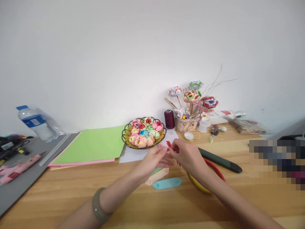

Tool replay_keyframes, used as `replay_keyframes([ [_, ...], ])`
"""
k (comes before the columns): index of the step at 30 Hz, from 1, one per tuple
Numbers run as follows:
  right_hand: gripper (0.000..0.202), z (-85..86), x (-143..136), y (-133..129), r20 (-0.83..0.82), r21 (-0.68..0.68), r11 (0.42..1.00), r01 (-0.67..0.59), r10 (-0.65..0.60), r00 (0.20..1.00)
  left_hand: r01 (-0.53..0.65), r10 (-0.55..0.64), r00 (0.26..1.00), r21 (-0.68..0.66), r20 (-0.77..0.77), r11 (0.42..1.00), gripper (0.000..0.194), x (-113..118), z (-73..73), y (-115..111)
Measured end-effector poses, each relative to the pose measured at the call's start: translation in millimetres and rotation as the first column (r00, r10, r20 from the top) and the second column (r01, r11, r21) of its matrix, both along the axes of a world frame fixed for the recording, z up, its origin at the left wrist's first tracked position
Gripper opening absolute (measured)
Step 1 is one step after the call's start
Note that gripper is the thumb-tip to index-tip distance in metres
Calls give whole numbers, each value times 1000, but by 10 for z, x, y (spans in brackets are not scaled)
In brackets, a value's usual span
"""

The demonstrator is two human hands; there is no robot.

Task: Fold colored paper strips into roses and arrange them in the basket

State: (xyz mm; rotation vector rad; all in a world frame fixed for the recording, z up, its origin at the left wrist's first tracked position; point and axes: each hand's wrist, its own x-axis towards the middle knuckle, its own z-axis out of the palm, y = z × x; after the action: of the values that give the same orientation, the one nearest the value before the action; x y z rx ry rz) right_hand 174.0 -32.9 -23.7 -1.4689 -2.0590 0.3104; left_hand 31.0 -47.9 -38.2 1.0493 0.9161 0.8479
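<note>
My left hand and my right hand meet above the middle of the wooden table. A small red paper piece stands up between the fingertips of my right hand. The fingers of my left hand are pinched together at a pinkish piece beside it; its shape is mostly hidden. Just below the hands lie a folded blue paper strip and a peach paper strip, with a green one partly behind. A wristband or bangle is on my left forearm.
Behind my hands stands a basket of paper flowers. Green and pink sheets lie left, near a water bottle. At the right are dark-handled shears or pliers, a thread spool, and a pot of flowers.
</note>
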Motion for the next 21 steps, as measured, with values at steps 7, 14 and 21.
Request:
replay_keyframes([
  [7, 16, 33, -10, -140, -213, -50, 994, -99, 86, 973, -139, 167, 960, -135, 226, 981, 25, 29, -38, -26],
  [14, 9, 1, 37, -184, -478, -7, 940, -340, 295, 827, -114, 129, 962, -75, 239, 991, 30, -106, 71, -106],
  [21, 15, -70, 39, -176, -398, 128, 925, -358, 379, 836, -89, 92, 969, -22, 231, 996, 29, -159, 173, -150],
])
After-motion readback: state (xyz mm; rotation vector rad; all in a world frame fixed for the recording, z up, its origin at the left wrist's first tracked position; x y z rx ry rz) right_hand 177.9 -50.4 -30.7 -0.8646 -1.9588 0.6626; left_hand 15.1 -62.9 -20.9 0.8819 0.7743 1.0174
